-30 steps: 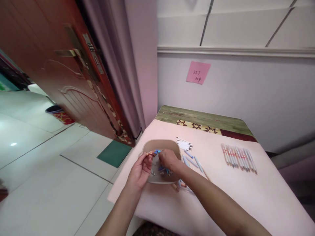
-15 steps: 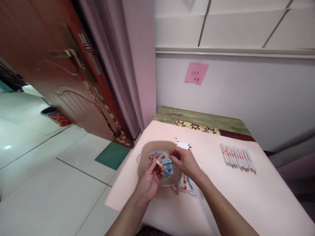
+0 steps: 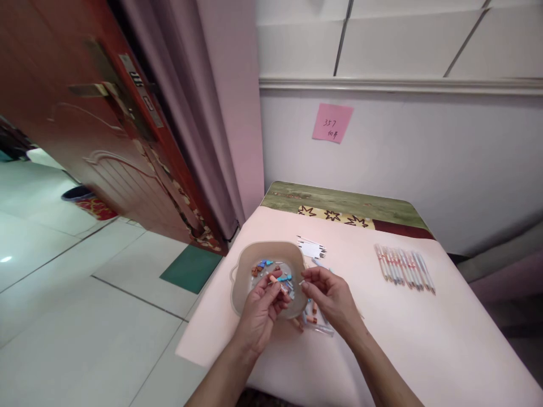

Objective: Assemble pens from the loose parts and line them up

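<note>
My left hand is closed around a peach-coloured pen part, held over the beige basin. Fingertips of my right hand pinch a small whitish piece at the basin's right side; its exact kind is too small to tell. Inside the basin lie brown pieces, blue pieces and pale small parts, some hidden behind my left hand. Peach and blue pen parts lie on the table right of the basin, partly behind my right hand.
Thin black-tipped sticks, like pen refills, lie behind the basin. A row of several pale pens is on the right of the pink-covered table. Beyond the table's left edge stand a brown door and a bin.
My right hand has moved from above the basin's middle to its right side, with a small whitish piece now visible in its fingertips. My left hand still holds the pen part. The view shifted slightly.
</note>
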Available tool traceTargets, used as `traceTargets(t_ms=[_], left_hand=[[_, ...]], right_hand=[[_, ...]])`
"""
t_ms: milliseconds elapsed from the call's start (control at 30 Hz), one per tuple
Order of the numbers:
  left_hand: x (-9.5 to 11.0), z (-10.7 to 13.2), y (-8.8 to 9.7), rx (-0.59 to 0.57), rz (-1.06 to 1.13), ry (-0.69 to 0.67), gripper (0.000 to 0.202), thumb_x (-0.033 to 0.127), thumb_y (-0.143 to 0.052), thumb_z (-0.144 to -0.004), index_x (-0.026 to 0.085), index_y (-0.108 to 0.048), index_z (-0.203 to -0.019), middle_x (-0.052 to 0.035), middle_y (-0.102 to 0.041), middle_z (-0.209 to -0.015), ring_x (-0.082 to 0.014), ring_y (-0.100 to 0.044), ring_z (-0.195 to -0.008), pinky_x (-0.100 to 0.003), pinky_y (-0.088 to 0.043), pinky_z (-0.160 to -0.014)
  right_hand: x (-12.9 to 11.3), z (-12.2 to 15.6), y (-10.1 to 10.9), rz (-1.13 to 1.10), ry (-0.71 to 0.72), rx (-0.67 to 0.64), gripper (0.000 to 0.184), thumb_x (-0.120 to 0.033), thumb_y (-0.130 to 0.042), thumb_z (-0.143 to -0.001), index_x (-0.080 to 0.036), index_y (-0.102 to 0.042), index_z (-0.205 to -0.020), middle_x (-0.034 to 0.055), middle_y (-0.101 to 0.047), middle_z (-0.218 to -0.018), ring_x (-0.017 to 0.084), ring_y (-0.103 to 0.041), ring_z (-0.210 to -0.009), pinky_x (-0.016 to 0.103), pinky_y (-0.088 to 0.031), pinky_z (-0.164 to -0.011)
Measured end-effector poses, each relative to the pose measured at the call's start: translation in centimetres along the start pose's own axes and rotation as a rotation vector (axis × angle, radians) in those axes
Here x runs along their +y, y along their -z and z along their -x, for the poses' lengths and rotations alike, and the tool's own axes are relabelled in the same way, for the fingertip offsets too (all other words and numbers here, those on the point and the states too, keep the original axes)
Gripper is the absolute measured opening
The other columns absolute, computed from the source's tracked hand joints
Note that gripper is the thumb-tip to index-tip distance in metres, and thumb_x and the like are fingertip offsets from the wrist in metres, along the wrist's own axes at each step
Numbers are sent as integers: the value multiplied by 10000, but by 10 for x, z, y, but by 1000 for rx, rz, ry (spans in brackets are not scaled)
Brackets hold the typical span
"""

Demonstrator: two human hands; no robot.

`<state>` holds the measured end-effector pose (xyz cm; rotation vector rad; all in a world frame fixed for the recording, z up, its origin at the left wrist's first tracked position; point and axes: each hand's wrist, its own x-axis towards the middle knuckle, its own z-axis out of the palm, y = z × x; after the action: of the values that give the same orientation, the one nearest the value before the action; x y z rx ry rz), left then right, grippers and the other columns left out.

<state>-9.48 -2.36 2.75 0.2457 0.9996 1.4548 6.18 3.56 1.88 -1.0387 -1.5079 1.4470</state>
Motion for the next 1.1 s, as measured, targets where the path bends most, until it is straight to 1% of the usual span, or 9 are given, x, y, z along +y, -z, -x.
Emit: traceTargets(t_ms=[133,200,267,467,567,700,767,867,1100], left_hand=[[21,-12,13,138,153,-9,49,103,-648,-805,106,-653,-854,-33,-652,-685,-81,-606,-568,-150,-502,-519],[32,-18,21,212,231,-21,113,62,-559,-854,104,-629,-776,-38,-652,-685,-74,-601,-547,-143,-503,-495],[42,-22,28,234,274,-37,186,53,-494,-888,100,-617,-758,-39,-643,-675,-70,-595,-535,-141,-503,-480],[56,-24,38,170,291,-97,200,53,-463,-903,83,-621,-783,-51,-631,-687,-75,-597,-558,-147,-513,-493],[57,-23,35,176,296,-84,206,48,-456,-903,84,-618,-780,-49,-623,-684,-76,-590,-551,-148,-508,-481],[57,-20,31,177,285,-66,209,45,-444,-907,78,-613,-788,-46,-612,-682,-72,-585,-549,-148,-505,-480],[59,-19,31,177,291,-73,213,47,-438,-912,79,-608,-788,-48,-613,-688,-71,-585,-557,-143,-503,-481],[63,-19,34,190,310,-78,219,59,-428,-921,86,-599,-786,-50,-616,-696,-70,-587,-566,-140,-504,-487],[67,-18,43,204,323,-79,221,74,-419,-931,89,-593,-796,-50,-614,-697,-64,-578,-552,-141,-502,-485]], right_hand=[[-2,-1,5,62,-4,39,321,-486,-643,-804,-167,-656,-838,22,-644,-672,143,-592,-587,249,-496,-559],[-4,-1,7,130,18,65,307,-476,-623,-824,-170,-654,-828,30,-657,-700,145,-598,-603,248,-495,-569],[-4,-1,7,182,44,86,280,-451,-604,-840,-175,-648,-836,35,-667,-724,150,-605,-623,248,-492,-579],[-12,-9,-4,332,125,74,149,-325,-578,-837,-191,-639,-857,17,-673,-722,143,-602,-621,232,-467,-581],[-18,-24,-14,594,154,-14,120,-243,-552,-844,-203,-663,-865,9,-701,-751,144,-628,-675,225,-461,-639],[-15,-51,-34,1040,123,-182,206,-208,-518,-876,-210,-702,-968,55,-734,-943,173,-659,-871,235,-449,-756],[-8,-64,-47,1108,106,-236,221,-210,-531,-867,-207,-724,-974,84,-736,-970,196,-665,-908,244,-449,-767],[5,-77,-68,1158,90,-323,229,-190,-548,-840,-208,-754,-938,99,-749,-910,212,-684,-880,243,-459,-740],[17,-88,-104,1230,117,-492,238,-164,-589,-798,-235,-760,-947,91,-757,-913,230,-705,-835,261,-495,-705]])
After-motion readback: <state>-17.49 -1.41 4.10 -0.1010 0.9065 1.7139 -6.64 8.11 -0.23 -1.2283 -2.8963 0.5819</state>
